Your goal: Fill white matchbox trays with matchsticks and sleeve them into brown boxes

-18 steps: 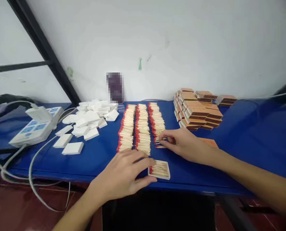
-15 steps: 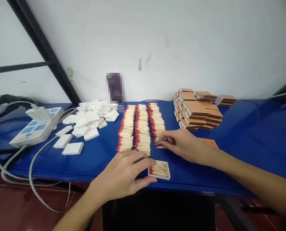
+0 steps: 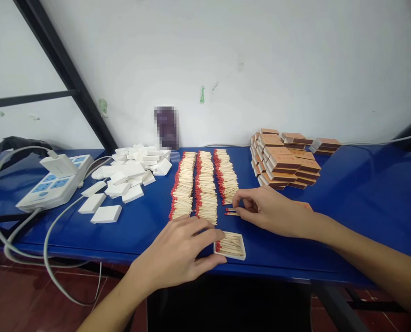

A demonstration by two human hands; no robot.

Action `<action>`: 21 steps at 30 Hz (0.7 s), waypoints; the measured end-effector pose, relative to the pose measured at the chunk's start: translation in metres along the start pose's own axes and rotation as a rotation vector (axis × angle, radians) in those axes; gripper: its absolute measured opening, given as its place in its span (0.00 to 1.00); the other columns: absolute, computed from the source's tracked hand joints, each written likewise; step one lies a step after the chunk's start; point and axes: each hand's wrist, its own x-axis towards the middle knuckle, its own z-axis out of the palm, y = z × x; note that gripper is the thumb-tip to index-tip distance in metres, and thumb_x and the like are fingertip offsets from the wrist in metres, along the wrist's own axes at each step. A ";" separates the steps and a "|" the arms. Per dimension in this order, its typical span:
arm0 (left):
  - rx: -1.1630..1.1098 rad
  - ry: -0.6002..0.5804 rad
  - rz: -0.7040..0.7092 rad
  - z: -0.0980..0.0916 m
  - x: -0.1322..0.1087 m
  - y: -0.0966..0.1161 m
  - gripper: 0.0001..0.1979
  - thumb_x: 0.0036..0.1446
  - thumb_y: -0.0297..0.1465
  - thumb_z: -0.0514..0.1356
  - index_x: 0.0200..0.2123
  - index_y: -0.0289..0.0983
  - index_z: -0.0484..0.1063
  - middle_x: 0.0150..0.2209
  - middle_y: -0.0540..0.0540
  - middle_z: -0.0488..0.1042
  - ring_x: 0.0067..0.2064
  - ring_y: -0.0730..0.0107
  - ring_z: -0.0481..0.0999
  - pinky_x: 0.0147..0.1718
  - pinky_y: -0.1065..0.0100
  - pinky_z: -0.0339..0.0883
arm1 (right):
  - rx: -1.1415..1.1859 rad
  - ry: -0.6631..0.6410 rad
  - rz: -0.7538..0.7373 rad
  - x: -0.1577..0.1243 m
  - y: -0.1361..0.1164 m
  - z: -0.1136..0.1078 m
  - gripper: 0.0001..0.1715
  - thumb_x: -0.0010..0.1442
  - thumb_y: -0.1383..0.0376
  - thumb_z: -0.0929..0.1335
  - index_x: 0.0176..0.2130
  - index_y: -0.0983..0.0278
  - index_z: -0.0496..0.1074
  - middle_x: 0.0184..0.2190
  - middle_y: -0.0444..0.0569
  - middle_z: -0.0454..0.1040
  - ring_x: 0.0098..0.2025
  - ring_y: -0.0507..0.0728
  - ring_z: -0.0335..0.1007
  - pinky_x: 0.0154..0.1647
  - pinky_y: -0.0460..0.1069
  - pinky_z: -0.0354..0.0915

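My left hand (image 3: 178, 249) grips the left end of a small white matchbox tray (image 3: 243, 247) between thumb and fingers at the table's front edge. Red-headed matches (image 3: 231, 244) lie side by side in that tray. Just behind it, my right hand (image 3: 269, 207) pinches a few loose matches (image 3: 229, 211) by their plain ends, their red heads pointing left. Three long rows of matches stretch away behind the hands: a left row (image 3: 184, 182), a middle row (image 3: 205, 184) and a shorter right row (image 3: 226, 175).
White empty trays (image 3: 129, 170) are heaped at the left, beside a power strip (image 3: 53, 184) with cables. Orange-brown matchboxes (image 3: 281, 159) are stacked at the back right. An orange cover (image 3: 304, 205) lies partly behind my right forearm. A blurred dark object (image 3: 167, 129) leans on the wall.
My right hand has shifted slightly right, drawing the pinched matches away from the near end of the right row. My left hand stays on the tray. The view has shifted a little.
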 end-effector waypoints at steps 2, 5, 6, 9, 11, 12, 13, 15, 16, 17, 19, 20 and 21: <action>0.000 -0.004 -0.001 0.000 0.001 0.000 0.13 0.65 0.39 0.62 0.48 0.39 0.71 0.43 0.46 0.78 0.41 0.60 0.78 0.41 0.59 0.71 | 0.008 -0.031 0.008 -0.001 0.002 -0.001 0.06 0.61 0.63 0.65 0.33 0.61 0.71 0.19 0.38 0.63 0.22 0.50 0.58 0.26 0.47 0.54; 0.000 -0.009 -0.002 0.000 0.001 0.001 0.13 0.65 0.39 0.62 0.48 0.39 0.71 0.42 0.47 0.78 0.41 0.60 0.78 0.41 0.59 0.71 | 0.010 -0.043 0.016 -0.001 0.005 -0.001 0.06 0.62 0.62 0.66 0.35 0.61 0.72 0.20 0.39 0.64 0.22 0.50 0.58 0.26 0.47 0.54; 0.000 -0.011 -0.001 0.000 0.002 0.001 0.13 0.66 0.39 0.62 0.48 0.39 0.71 0.42 0.47 0.78 0.41 0.60 0.78 0.41 0.59 0.71 | 0.012 -0.042 0.016 0.000 0.005 -0.001 0.07 0.63 0.61 0.66 0.35 0.61 0.72 0.20 0.39 0.64 0.23 0.50 0.59 0.26 0.47 0.54; -0.004 -0.016 -0.004 0.000 0.002 0.001 0.12 0.66 0.39 0.61 0.48 0.39 0.71 0.42 0.47 0.78 0.41 0.61 0.78 0.41 0.59 0.71 | 0.018 -0.038 0.016 0.000 0.005 -0.001 0.10 0.64 0.59 0.65 0.34 0.61 0.72 0.20 0.39 0.65 0.23 0.51 0.59 0.26 0.47 0.54; -0.004 -0.015 -0.007 0.000 0.002 0.001 0.12 0.66 0.39 0.61 0.48 0.39 0.71 0.42 0.47 0.78 0.41 0.61 0.78 0.41 0.60 0.70 | 0.027 -0.043 0.021 0.000 0.005 -0.001 0.11 0.65 0.58 0.65 0.34 0.60 0.71 0.21 0.39 0.65 0.23 0.51 0.59 0.25 0.47 0.54; -0.004 -0.015 -0.008 0.000 0.002 0.001 0.12 0.66 0.39 0.62 0.48 0.39 0.71 0.42 0.47 0.78 0.41 0.61 0.78 0.41 0.60 0.70 | 0.032 -0.048 0.025 0.000 0.004 -0.001 0.12 0.66 0.57 0.65 0.34 0.60 0.71 0.21 0.39 0.65 0.23 0.51 0.59 0.25 0.47 0.54; -0.005 -0.016 -0.008 -0.001 0.002 0.001 0.12 0.66 0.39 0.62 0.48 0.39 0.71 0.42 0.47 0.78 0.41 0.61 0.78 0.41 0.60 0.70 | 0.035 -0.052 0.028 0.000 0.004 -0.001 0.12 0.65 0.56 0.65 0.34 0.60 0.71 0.21 0.39 0.65 0.23 0.51 0.59 0.25 0.47 0.54; -0.004 -0.017 -0.008 -0.001 0.001 0.001 0.12 0.66 0.39 0.62 0.48 0.39 0.71 0.42 0.47 0.78 0.41 0.61 0.78 0.41 0.60 0.70 | 0.034 -0.055 0.033 -0.001 0.003 -0.002 0.11 0.65 0.56 0.66 0.35 0.60 0.71 0.21 0.39 0.65 0.23 0.51 0.59 0.25 0.47 0.54; -0.003 -0.017 -0.008 -0.001 0.001 0.001 0.12 0.66 0.39 0.62 0.48 0.39 0.71 0.42 0.47 0.78 0.41 0.61 0.78 0.40 0.61 0.70 | 0.031 -0.057 0.034 0.000 0.003 -0.002 0.11 0.64 0.57 0.66 0.36 0.60 0.72 0.21 0.38 0.64 0.23 0.51 0.59 0.26 0.47 0.55; -0.003 -0.017 -0.008 -0.001 0.001 0.001 0.12 0.66 0.39 0.62 0.48 0.39 0.71 0.42 0.47 0.78 0.41 0.61 0.78 0.40 0.61 0.70 | 0.027 -0.061 0.036 0.000 0.003 -0.003 0.10 0.64 0.58 0.66 0.36 0.60 0.72 0.21 0.38 0.64 0.23 0.51 0.59 0.26 0.47 0.55; -0.003 -0.016 -0.007 0.000 0.001 0.001 0.12 0.66 0.39 0.61 0.48 0.38 0.71 0.42 0.47 0.78 0.41 0.61 0.78 0.40 0.61 0.70 | 0.022 -0.077 0.039 0.000 0.003 -0.003 0.08 0.63 0.59 0.66 0.36 0.61 0.72 0.21 0.38 0.64 0.23 0.51 0.59 0.26 0.47 0.55; -0.004 -0.016 -0.007 0.000 0.001 0.001 0.12 0.66 0.39 0.61 0.48 0.38 0.71 0.42 0.47 0.78 0.40 0.61 0.78 0.40 0.61 0.70 | 0.020 -0.084 0.041 0.000 0.003 -0.004 0.07 0.63 0.60 0.66 0.36 0.61 0.72 0.21 0.39 0.64 0.23 0.51 0.59 0.26 0.47 0.54; -0.005 -0.016 -0.007 0.000 0.001 0.001 0.12 0.66 0.39 0.61 0.48 0.38 0.71 0.42 0.47 0.78 0.40 0.61 0.78 0.40 0.61 0.69 | 0.018 -0.090 0.043 0.000 0.003 -0.005 0.07 0.63 0.61 0.66 0.36 0.61 0.72 0.21 0.39 0.64 0.23 0.51 0.59 0.26 0.47 0.54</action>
